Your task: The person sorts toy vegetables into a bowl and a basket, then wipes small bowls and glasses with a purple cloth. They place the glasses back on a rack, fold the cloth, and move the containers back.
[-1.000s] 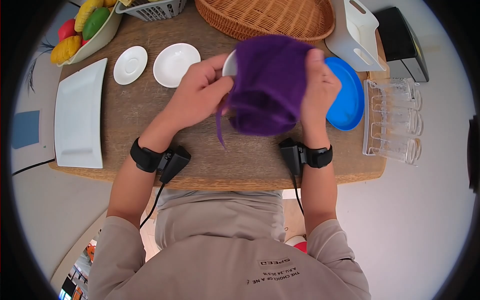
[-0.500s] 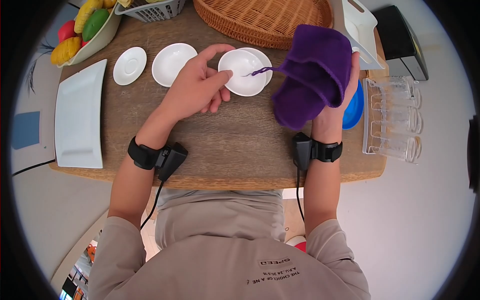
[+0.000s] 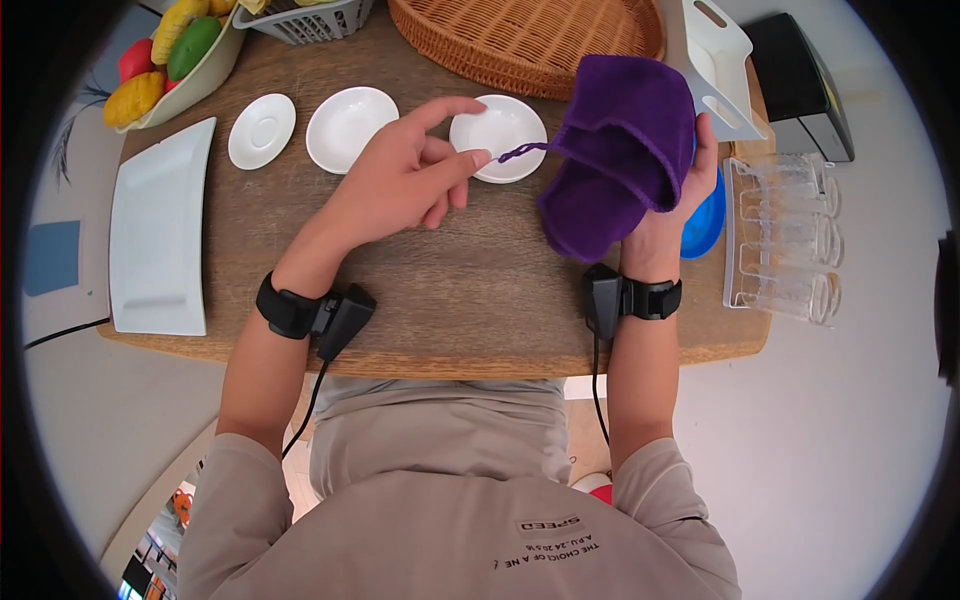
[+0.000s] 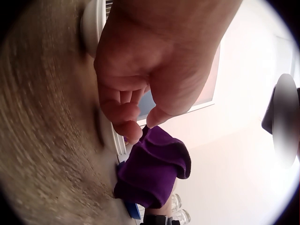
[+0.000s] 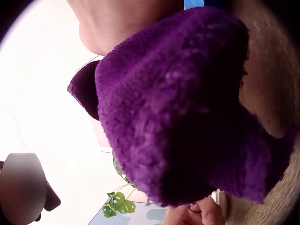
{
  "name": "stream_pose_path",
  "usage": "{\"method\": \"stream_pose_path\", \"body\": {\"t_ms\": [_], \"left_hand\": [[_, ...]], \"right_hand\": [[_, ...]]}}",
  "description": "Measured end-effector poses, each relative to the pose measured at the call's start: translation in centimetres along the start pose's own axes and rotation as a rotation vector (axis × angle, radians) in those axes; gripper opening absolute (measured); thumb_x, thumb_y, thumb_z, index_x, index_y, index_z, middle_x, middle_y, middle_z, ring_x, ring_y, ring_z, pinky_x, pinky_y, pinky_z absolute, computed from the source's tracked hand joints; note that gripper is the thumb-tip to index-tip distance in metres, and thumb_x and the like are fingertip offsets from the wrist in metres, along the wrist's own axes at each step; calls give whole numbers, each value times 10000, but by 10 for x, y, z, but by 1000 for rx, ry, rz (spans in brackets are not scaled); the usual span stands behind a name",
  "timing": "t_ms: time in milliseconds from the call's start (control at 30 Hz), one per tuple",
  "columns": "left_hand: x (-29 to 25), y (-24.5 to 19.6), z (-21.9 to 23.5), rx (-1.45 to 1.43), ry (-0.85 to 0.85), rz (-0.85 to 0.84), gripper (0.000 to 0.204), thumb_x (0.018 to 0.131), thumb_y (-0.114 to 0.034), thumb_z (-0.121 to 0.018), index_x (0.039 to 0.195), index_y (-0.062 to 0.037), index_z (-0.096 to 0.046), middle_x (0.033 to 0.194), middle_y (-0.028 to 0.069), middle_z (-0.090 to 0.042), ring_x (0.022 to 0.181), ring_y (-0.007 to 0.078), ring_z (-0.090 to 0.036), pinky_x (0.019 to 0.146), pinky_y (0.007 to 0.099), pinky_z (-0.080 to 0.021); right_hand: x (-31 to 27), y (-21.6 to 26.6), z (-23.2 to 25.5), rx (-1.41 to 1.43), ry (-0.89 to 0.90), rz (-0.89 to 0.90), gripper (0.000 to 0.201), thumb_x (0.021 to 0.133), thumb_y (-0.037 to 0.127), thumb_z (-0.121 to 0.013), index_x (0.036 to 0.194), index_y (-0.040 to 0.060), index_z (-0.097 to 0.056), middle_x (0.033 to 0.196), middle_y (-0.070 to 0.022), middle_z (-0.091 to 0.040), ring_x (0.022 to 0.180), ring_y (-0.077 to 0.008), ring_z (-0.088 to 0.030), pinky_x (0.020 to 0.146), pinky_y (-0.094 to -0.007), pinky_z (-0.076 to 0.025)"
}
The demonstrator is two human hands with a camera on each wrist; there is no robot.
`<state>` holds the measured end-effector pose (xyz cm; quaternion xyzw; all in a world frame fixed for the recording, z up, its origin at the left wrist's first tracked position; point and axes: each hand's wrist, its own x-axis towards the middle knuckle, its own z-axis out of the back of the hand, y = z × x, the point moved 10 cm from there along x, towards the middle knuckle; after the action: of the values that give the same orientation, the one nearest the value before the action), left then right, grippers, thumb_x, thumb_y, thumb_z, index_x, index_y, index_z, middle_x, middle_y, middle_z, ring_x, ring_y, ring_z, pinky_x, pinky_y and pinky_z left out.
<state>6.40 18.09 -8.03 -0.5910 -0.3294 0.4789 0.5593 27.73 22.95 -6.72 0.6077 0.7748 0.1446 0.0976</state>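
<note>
Cloth (image 3: 635, 110), on R hand (image 3: 690, 205), nr L hand (image 3: 412, 178)

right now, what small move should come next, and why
I'd probably draw the fuzzy purple cloth slightly rightward with the right hand: in the head view its thin twisted cord crosses the round white dish near the left hand, possibly getting in the way.

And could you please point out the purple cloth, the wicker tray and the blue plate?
Purple cloth (image 3: 622, 150): head view, near its middle.
Wicker tray (image 3: 537, 28): head view, its woven inside.
Blue plate (image 3: 706, 224): head view, its uncovered part.
</note>
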Motion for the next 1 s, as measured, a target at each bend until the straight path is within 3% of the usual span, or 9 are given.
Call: {"method": "stream_pose_path", "body": {"t_ms": [100,200,300,433,533,633,733,933,1000], "left_hand": [[-1,-12,26,-67,-137,-224,260,995,-186,-636,1225,-69,-663,631,-2,-616,471,51,-493,443,205,-362],[-26,-32,91,85,-628,-450,197,952,-190,-683,1099,-62,-714,723,14,-643,613,62,-544,546,215,-435],[-30,-35,133,572,-949,-465,281,881,-180,-732,1124,-45,-691,889,78,-688,822,171,-634,731,308,-526],[-7,0,124,845,-725,-288,358,823,-118,-711,1164,-21,-661,1082,178,-695,1099,392,-632,956,470,-501],[-3,0,119,895,-628,-209,298,866,-82,-675,1161,-38,-661,1065,161,-707,1046,315,-678,928,387,-528],[-1,6,126,824,-600,-136,267,871,-59,-658,1137,-34,-671,1081,149,-706,975,300,-686,872,382,-539],[-1,3,125,822,-615,-181,225,870,-61,-664,1093,-41,-693,1033,130,-713,887,265,-683,811,372,-540],[-6,-5,129,765,-659,-206,182,889,-114,-700,1043,-19,-703,905,88,-711,800,173,-657,742,320,-527],[-6,-6,131,671,-646,-146,168,888,-123,-700,1023,-25,-715,871,92,-709,774,182,-660,724,326,-531]], "right_hand": [[-3,8,2,-80,-5,90,368,933,240,-506,1161,-12,-647,1212,-188,-679,1116,-311,-659,1011,-439,-532],[-3,20,13,-145,118,185,218,848,95,-495,921,-17,-668,1086,-197,-707,994,-282,-687,953,-415,-562],[-8,19,8,-223,102,243,162,786,13,-473,713,-2,-617,956,-182,-711,868,-244,-680,895,-386,-571],[-8,16,9,-294,37,234,171,758,-10,-452,669,0,-598,905,-167,-702,806,-236,-658,862,-374,-567],[-7,7,8,-207,44,147,175,764,5,-452,729,-22,-621,936,-176,-706,842,-256,-668,878,-380,-562],[-4,5,15,-162,9,75,218,776,24,-450,834,-52,-645,977,-185,-708,882,-279,-677,896,-392,-558],[-4,2,7,-157,82,72,271,791,37,-448,932,-79,-648,1010,-190,-709,913,-289,-682,904,-396,-556],[-6,-1,3,-178,52,62,279,803,46,-452,957,-80,-648,1011,-182,-707,918,-278,-678,917,-390,-549],[-8,-6,-8,-171,80,34,275,806,48,-454,955,-79,-646,1001,-174,-705,921,-272,-675,920,-387,-545]]}}
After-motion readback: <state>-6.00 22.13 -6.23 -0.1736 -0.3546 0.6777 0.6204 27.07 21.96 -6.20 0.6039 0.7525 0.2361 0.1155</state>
